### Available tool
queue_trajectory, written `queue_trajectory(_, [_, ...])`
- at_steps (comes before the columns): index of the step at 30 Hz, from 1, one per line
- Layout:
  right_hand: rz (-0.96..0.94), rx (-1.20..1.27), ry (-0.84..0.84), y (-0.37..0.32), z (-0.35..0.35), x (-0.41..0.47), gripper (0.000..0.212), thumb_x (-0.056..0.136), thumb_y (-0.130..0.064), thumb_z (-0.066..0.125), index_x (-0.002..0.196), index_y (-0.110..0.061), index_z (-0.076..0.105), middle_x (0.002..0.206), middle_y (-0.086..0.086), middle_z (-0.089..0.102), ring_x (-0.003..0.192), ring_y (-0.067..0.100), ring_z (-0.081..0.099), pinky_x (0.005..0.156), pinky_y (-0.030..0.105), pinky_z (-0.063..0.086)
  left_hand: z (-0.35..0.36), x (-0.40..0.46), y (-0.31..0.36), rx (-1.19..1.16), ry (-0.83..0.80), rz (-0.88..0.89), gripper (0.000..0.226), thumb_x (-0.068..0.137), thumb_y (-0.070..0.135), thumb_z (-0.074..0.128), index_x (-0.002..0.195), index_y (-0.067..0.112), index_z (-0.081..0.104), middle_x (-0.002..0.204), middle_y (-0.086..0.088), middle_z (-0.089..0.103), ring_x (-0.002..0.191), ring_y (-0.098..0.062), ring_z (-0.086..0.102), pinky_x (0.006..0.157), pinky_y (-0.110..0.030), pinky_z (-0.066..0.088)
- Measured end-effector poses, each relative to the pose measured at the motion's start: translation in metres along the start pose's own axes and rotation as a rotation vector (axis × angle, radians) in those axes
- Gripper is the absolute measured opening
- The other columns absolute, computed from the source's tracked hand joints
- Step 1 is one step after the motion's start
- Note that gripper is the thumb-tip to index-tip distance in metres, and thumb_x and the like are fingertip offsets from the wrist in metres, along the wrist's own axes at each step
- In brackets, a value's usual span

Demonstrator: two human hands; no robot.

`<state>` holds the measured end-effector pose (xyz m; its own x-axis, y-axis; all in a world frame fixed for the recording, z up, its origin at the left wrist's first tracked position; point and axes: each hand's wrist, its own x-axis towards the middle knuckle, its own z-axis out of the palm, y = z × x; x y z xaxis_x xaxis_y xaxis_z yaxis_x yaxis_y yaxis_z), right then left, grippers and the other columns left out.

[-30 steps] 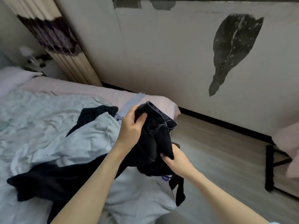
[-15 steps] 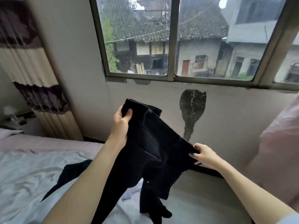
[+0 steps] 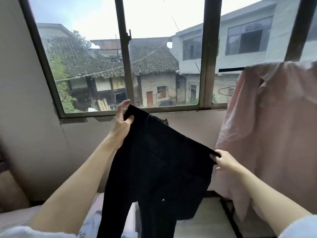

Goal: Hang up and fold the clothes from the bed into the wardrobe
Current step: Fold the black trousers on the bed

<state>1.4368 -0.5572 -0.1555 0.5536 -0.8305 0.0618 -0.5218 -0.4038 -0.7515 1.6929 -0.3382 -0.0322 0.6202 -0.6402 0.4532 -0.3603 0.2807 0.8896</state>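
matt black cloth trousers (image 3: 159,162) (pink cloth (image 3: 274,134) beside)

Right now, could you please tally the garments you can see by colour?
Black: 1, the black trousers held up by the left hand and the right hand.
Pink: 1, the pink garment hanging at right.
Total: 2.
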Motion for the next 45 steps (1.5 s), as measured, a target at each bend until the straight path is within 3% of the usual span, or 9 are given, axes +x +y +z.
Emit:
queue_trajectory(5, [-0.016,0.07,0.322,-0.013,-0.062,-0.01,0.026,0.09,-0.004,0.047,0.066,-0.01,0.052,0.061,0.003,0.052,0.067,0.023,0.05,0.06,0.031,0.037,0.02,-0.001,0.007,0.637,-0.512,-0.036,0.059,0.084,-0.008,0.034,0.105,0.039,0.061,0.115,0.008,0.057,0.078,-0.036,0.059,0.075,-0.043,0.053])
queue_trajectory(8, [-0.07,0.073,0.417,-0.026,-0.077,-0.016,0.016,0.089,-0.005,0.048,0.078,-0.008,0.058,0.073,0.006,0.058,0.075,0.024,0.051,0.065,0.028,0.034,0.04,-0.008,0.003,0.798,-0.545,-0.066,0.035,0.086,0.005,0.044,0.088,0.033,0.064,0.099,0.003,0.063,0.07,-0.021,0.056,0.068,-0.031,0.048])
queue_trajectory(13, [-0.147,0.058,0.589,-0.043,-0.111,-0.03,0.011,0.088,-0.011,0.054,0.081,-0.007,0.06,0.075,0.007,0.058,0.077,0.025,0.05,0.065,0.026,0.031,0.066,-0.013,-0.006,0.734,-0.613,-0.046,0.022,0.073,0.039,0.074,0.091,0.035,0.062,0.095,0.016,0.059,0.094,-0.003,0.054,0.08,-0.018,0.041])
queue_trajectory(18, [-0.102,0.056,0.76,-0.029,-0.137,-0.044,0.012,0.089,-0.016,0.055,0.082,-0.007,0.058,0.077,0.005,0.056,0.079,0.023,0.047,0.066,0.026,0.028,0.103,-0.022,-0.021,0.843,-0.618,0.117,0.021,0.074,0.03,0.077,0.089,0.023,0.065,0.088,0.01,0.048,0.088,-0.008,0.048,0.064,-0.009,0.034])
queue_trajectory(25, [0.026,0.066,0.923,0.007,-0.186,-0.066,0.008,0.089,-0.018,0.056,0.087,-0.01,0.055,0.083,0.004,0.054,0.081,0.021,0.046,0.069,0.024,0.03,0.128,-0.002,-0.014,0.551,-0.513,0.056,0.015,0.086,0.015,0.064,0.078,0.014,0.052,0.084,-0.005,0.06,0.079,-0.019,0.055,0.069,-0.028,0.043])
queue_trajectory(33, [0.058,0.151,0.97,0.04,-0.232,-0.089,0.032,0.086,-0.017,0.065,0.113,-0.011,0.05,0.1,0.012,0.055,0.094,0.029,0.054,0.073,0.028,0.035,0.189,0.034,0.036,0.122,-0.429,-0.029,0.016,0.092,0.004,0.053,0.081,0.013,0.045,0.085,-0.016,0.055,0.074,-0.023,0.053,0.067,-0.037,0.045])
queue_trajectory(35, [0.106,0.121,0.96,0.049,-0.237,-0.094,0.034,0.086,-0.015,0.065,0.117,-0.005,0.056,0.111,0.017,0.059,0.104,0.03,0.055,0.082,0.03,0.038,0.203,0.036,0.035,0.335,-0.471,0.035,0.009,0.094,0.008,0.048,0.089,0.014,0.044,0.09,-0.013,0.055,0.075,-0.021,0.052,0.067,-0.033,0.043])
queue_trajectory(38, [0.188,0.125,0.883,0.065,-0.228,-0.101,0.02,0.087,-0.013,0.063,0.097,0.004,0.065,0.086,0.012,0.063,0.081,0.025,0.056,0.069,0.028,0.038,0.222,0.024,0.021,0.711,-0.537,0.027,0.019,0.091,0.0,0.038,0.1,0.016,0.043,0.099,-0.007,0.055,0.081,-0.023,0.058,0.064,-0.03,0.047])
queue_trajectory(45, [0.448,-0.006,0.773,0.091,-0.203,-0.105,0.02,0.086,-0.023,0.055,0.085,-0.003,0.053,0.081,0.01,0.057,0.077,0.03,0.055,0.063,0.03,0.039,0.236,-0.004,-0.024,0.349,-0.43,-0.253,0.005,0.092,0.013,0.046,0.093,0.008,0.047,0.096,-0.016,0.057,0.08,-0.027,0.06,0.077,-0.044,0.056])
